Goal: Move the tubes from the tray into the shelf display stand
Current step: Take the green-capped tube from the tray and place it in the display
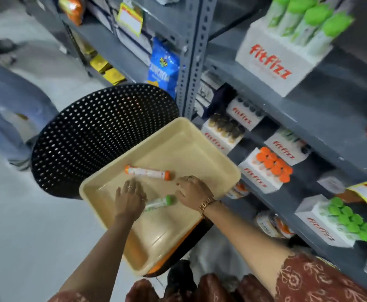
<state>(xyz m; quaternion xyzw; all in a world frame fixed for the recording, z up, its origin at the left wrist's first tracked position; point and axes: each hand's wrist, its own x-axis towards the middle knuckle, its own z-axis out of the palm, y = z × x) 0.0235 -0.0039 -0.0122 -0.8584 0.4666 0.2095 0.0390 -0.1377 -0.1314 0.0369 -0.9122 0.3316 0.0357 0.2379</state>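
A beige tray [200, 149] rests on a black chair seat. Two tubes lie in it: an orange-capped tube [147, 172] further back and a green-capped tube [159, 203] nearer me. My left hand [130, 198] hovers flat over the tray, fingers apart, just below the orange-capped tube and covering the green one's left end. My right hand [192, 194] hangs over the tray's right side, fingers curled down beside the green cap; whether it touches the tube is unclear. White Fitfizz display stands sit on the shelf at right, one with orange caps [265, 168], one with green caps [335, 221].
A perforated black chair back [99, 136] stands behind the tray. The grey metal shelving [309, 127] rises at right with an upright post [191, 62]; snack bags fill shelves at the back. Someone's legs [6, 118] stand at left on the pale floor.
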